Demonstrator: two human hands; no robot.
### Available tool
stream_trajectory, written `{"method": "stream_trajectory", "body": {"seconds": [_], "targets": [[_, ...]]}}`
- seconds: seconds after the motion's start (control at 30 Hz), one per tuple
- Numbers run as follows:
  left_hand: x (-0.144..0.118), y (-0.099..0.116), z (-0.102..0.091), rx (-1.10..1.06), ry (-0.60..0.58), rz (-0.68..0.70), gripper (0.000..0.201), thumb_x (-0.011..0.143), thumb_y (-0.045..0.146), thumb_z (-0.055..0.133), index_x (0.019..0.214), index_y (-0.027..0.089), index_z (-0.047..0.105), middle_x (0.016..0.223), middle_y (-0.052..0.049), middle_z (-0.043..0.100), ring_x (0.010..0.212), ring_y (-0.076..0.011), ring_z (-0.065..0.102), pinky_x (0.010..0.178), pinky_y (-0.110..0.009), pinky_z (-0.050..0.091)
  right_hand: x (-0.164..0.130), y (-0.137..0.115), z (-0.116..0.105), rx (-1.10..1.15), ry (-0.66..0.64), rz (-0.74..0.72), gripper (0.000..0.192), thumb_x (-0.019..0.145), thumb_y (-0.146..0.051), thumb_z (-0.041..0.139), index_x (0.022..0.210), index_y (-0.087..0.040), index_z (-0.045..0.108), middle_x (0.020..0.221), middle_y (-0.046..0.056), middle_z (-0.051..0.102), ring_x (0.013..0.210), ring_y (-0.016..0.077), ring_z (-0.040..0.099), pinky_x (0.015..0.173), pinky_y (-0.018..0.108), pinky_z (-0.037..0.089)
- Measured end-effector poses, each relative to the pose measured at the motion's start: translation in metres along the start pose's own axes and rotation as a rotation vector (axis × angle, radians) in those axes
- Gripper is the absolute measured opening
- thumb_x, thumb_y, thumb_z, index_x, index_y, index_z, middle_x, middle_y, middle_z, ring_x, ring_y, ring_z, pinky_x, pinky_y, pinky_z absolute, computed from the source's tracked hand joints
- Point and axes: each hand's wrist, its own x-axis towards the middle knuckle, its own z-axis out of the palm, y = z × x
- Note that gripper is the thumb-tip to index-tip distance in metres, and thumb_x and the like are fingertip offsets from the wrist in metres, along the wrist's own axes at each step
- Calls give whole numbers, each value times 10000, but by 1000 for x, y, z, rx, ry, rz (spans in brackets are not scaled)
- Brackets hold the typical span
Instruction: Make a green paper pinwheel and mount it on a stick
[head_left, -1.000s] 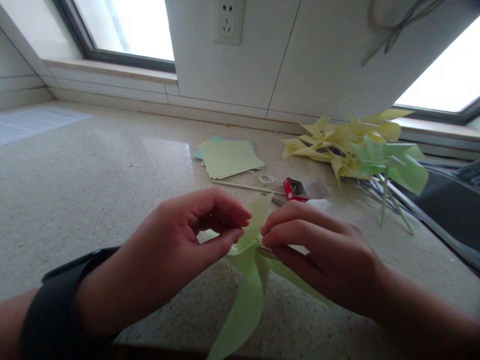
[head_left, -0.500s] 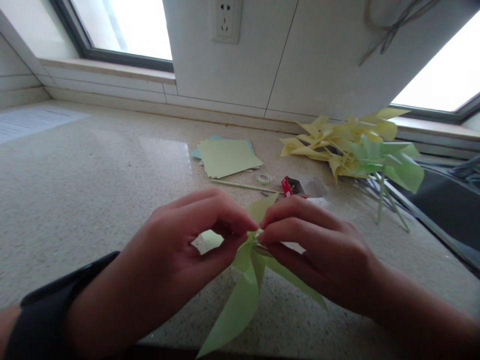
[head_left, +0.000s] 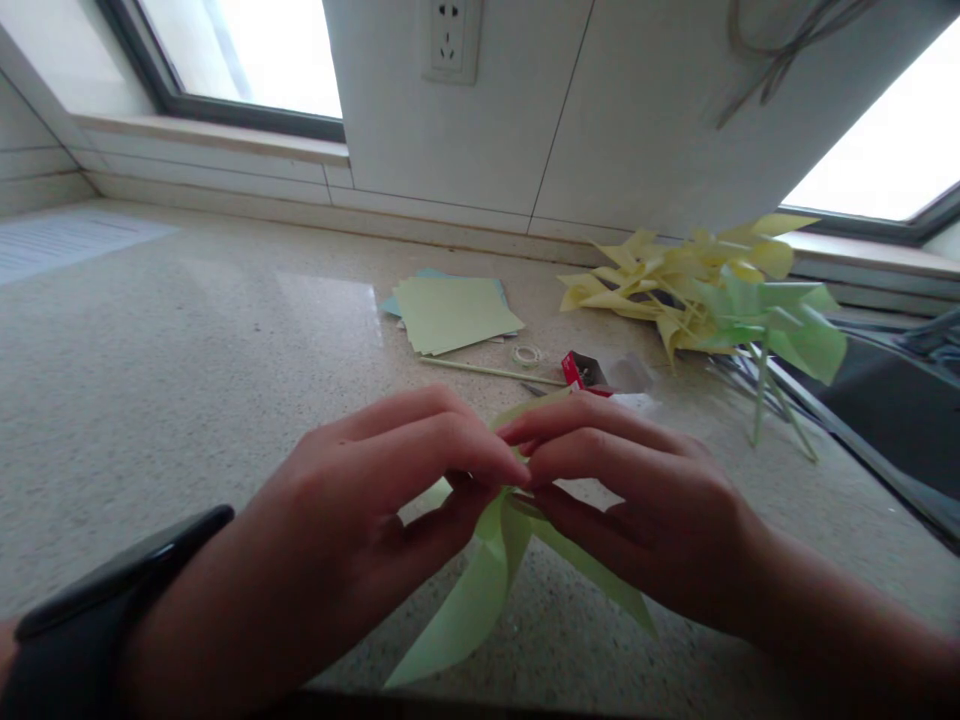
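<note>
I watched both hands meet over the speckled countertop, low in the middle of the view, and the piece between them was a pale green paper pinwheel, half formed. It looked soft and thin, matte, with curled blades gathered to one centre right where the fingertips came together. One long blade hung down toward me and a little to the left, its long axis running from the pinched centre to the near edge of the counter; a second blade slanted away down to the right under the other hand, and a third tip peeked up behind the knuckles.

The left hand was closed in a pinch, thumb under and forefinger over, gripping the paper at the hub. The right hand pressed in from the opposite side, its fingers curled nearly shut on that same centre, fingertips of the two hands touching.

Beyond them lay a stack of green paper squares, a thin stick, a small red box, and off to the right a heap of finished yellow pinwheels with a green pinwheel on top.
</note>
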Motion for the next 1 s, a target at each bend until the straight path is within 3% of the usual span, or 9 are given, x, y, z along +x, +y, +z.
{"method": "stream_trajectory", "body": {"seconds": [0.2,0.43,0.7,0.8,0.87,0.93,1.0], "targets": [[-3,1,-1,14,-15,32,229,932,114,627,1056,306,609,971,45,656,854,-96,638,750,-178,536,1,-2,0,29,24,2,77,913,-96,635,925,-171,626,910,46,664,841,139,631,736,275,544],[-3,2,-1,28,-38,64,259,923,87,608,1069,301,609,994,34,661,859,-106,645,748,-183,538,0,-2,1,42,25,10,151,891,-87,664,995,-181,608,932,36,659,862,139,622,757,277,534],[-5,5,1,110,96,50,304,893,106,646,1115,309,603,1109,21,631,1033,-138,610,933,-235,506,0,-1,0,51,46,-50,157,872,-37,671,990,-140,654,939,47,671,860,128,633,781,262,527],[-5,3,1,111,218,-6,298,875,120,659,1107,301,607,1190,-4,613,1154,-194,575,1052,-323,468,1,0,-1,41,70,-46,131,876,-52,671,966,-148,660,912,43,680,837,130,643,759,261,540],[-4,-2,1,38,282,-89,292,888,173,655,1148,292,595,1247,-32,611,1191,-236,573,1030,-367,503,2,-1,-2,37,86,-45,122,885,-65,661,959,-162,660,892,37,684,818,132,646,740,263,548],[-2,-10,2,-92,271,-191,315,923,254,629,1231,277,569,1284,-65,623,1157,-260,617,921,-369,575,2,0,-3,34,99,-45,128,887,-66,654,956,-174,660,884,34,688,815,135,652,734,264,555],[0,-19,4,-216,177,-265,340,962,324,583,1292,251,544,1283,-102,649,1083,-269,679,814,-360,617,2,0,-4,35,109,-47,148,882,-49,648,955,-178,664,886,36,689,817,136,654,733,264,557]]}}
